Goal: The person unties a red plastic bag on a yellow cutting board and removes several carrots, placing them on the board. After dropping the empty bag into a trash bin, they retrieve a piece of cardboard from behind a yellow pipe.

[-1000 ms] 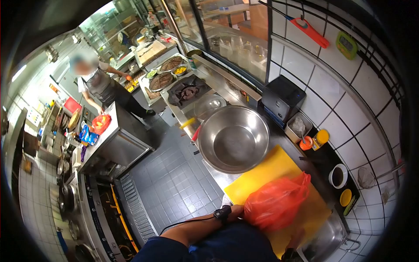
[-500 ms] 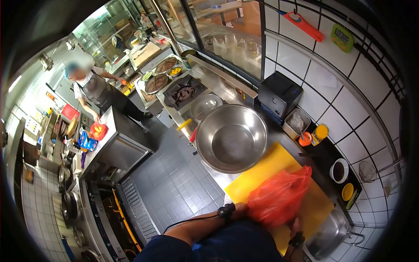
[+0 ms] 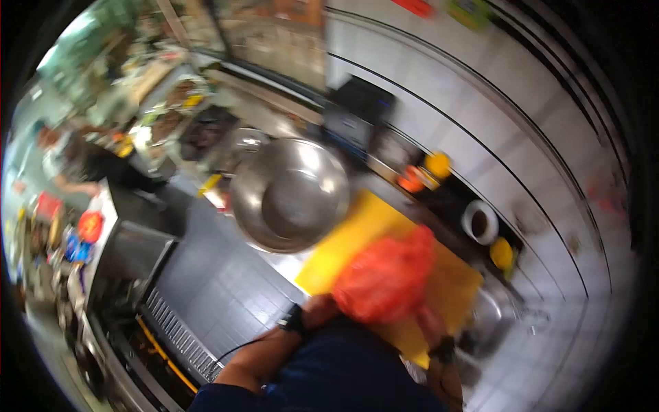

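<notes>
A bulging red plastic bag (image 3: pixel 384 278) is between my two hands, in front of the yellow cutting board (image 3: pixel 449 278). My left hand (image 3: pixel 320 312) is closed at the bag's lower left side, its fingertips hidden by the plastic. At the lower right side, my right hand (image 3: pixel 430 325) grips the bag, blurred and with the fingers mostly out of sight. What the bag contains cannot be made out. Just beyond the board stands a large steel bowl (image 3: pixel 292 199), with nothing visible inside.
A sink (image 3: pixel 494 323) lies to the right of the board. Along the wall are a white cup (image 3: pixel 480 223) of dark liquid, orange and yellow containers (image 3: pixel 437 165) and a black machine (image 3: pixel 358 113). A co-worker (image 3: pixel 86 158) stands at the far-left counter.
My view has swung right, so the scene has shifted left and blurred. Both hands stay at the red plastic bag. The co-worker remains at the far counter.
</notes>
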`<state>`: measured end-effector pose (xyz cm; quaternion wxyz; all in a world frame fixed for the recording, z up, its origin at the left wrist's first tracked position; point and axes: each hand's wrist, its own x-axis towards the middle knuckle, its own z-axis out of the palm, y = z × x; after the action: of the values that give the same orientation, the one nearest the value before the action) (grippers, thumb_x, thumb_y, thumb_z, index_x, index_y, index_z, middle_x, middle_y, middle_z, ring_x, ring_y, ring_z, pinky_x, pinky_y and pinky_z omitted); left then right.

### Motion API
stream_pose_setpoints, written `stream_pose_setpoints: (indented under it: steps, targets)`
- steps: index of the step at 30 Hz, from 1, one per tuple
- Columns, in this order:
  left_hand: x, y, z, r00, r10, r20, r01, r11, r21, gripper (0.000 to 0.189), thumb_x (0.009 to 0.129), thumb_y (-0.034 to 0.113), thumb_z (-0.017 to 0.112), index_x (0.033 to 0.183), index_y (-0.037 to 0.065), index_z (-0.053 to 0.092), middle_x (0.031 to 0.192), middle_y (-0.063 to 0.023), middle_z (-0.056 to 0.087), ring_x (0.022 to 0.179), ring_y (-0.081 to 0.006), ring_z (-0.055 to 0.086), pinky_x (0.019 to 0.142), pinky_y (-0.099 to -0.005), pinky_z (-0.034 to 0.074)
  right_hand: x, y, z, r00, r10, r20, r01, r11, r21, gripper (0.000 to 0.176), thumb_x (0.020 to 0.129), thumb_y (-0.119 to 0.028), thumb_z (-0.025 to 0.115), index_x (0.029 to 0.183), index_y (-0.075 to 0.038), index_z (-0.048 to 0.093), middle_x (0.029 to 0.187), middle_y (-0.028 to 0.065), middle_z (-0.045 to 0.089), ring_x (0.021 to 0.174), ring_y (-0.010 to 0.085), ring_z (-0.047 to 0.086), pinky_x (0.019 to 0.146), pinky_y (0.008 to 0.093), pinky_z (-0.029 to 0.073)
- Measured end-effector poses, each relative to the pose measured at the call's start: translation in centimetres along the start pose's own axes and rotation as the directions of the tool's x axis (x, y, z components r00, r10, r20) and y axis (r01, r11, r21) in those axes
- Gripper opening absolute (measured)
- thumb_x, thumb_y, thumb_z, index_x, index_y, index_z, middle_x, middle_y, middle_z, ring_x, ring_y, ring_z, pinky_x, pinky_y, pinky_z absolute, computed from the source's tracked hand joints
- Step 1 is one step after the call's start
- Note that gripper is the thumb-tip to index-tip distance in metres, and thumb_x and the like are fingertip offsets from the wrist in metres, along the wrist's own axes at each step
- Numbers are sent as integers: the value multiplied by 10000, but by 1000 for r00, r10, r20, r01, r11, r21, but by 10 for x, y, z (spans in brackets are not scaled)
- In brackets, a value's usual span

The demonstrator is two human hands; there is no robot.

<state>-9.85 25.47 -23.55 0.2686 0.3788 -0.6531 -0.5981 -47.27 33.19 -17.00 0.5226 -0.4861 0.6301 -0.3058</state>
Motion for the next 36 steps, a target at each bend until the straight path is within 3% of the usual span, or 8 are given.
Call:
stream_pose_setpoints:
  steps: [1, 4, 11, 13, 15, 25, 31, 36]
  targets:
    - [-4, 19, -13, 968, -220, 118, 191, 957, 216, 290, 972, 144, 541, 1222, 24, 626, 1192, -127, 680, 1092, -280, 636, 941, -392, 502, -1, -17, 1, 999, -29, 23, 31, 995, -99, 203, 1017, -215, 510, 1014, -57, 638, 949, 31, 626, 839, 130, 579, 760, 268, 496]
    - [2, 29, -2, 970, -244, 13, 243, 968, 59, 280, 970, 142, 488, 1156, -11, 631, 1117, -144, 694, 1002, -271, 649, 895, -376, 514, 5, 30, 15, 913, 393, -110, -168, 607, 777, 270, 986, -294, 607, 1095, -46, 599, 969, 84, 643, 864, 184, 654, 753, 298, 531]
    - [-6, -8, 2, 964, -266, 18, 266, 951, -158, 325, 915, 130, 587, 1201, -20, 620, 1076, -128, 700, 921, -235, 649, 835, -342, 512, 31, 34, 32, 712, 657, -246, -406, 672, 620, 352, 1001, -363, 547, 1124, -37, 594, 948, 109, 672, 775, 207, 673, 658, 325, 544]
    - [-3, 3, -2, 966, -258, 26, 257, 941, -218, 330, 907, 134, 608, 1194, -27, 626, 1062, -124, 700, 907, -238, 649, 835, -344, 514, 42, 62, 36, 790, 551, -269, -327, 750, 575, 396, 1004, -417, 517, 1108, -47, 611, 858, 99, 674, 672, 218, 656, 626, 320, 527]
    - [8, 46, -12, 958, -226, 178, 114, 866, 486, 285, 926, 142, 607, 1153, -24, 649, 1058, -128, 702, 920, -245, 647, 850, -353, 519, 42, 44, 35, 757, 587, -287, -356, 738, 573, 401, 1004, -424, 516, 1082, -45, 619, 826, 88, 667, 639, 213, 643, 604, 320, 515]
    - [5, 48, -14, 931, -325, 168, 308, 944, 122, 257, 917, 104, 598, 1155, 35, 667, 1100, -108, 713, 1018, -244, 678, 882, -326, 533, 21, 54, 35, 862, 470, -189, -314, 788, 530, 347, 1038, -365, 481, 969, -50, 611, 725, 55, 607, 576, 148, 573, 526, 303, 463]
    - [30, 145, -31, 980, -92, 176, 26, 937, 347, 201, 805, 109, 672, 982, 25, 715, 981, -165, 725, 920, -336, 697, 826, -378, 552, -14, -29, 13, 938, 310, -158, -158, 784, 600, 250, 1053, -282, 473, 979, -71, 585, 659, 17, 517, 526, 118, 491, 496, 276, 401]
    - [43, 170, -42, 921, -389, 27, 329, 740, -587, 231, 908, 140, 597, 929, -71, 687, 955, -188, 720, 955, -294, 698, 948, -389, 519, -33, -95, -15, 913, 363, -185, -95, 630, 771, 245, 1038, -287, 516, 933, -73, 572, 656, 9, 512, 520, 107, 488, 485, 252, 389]
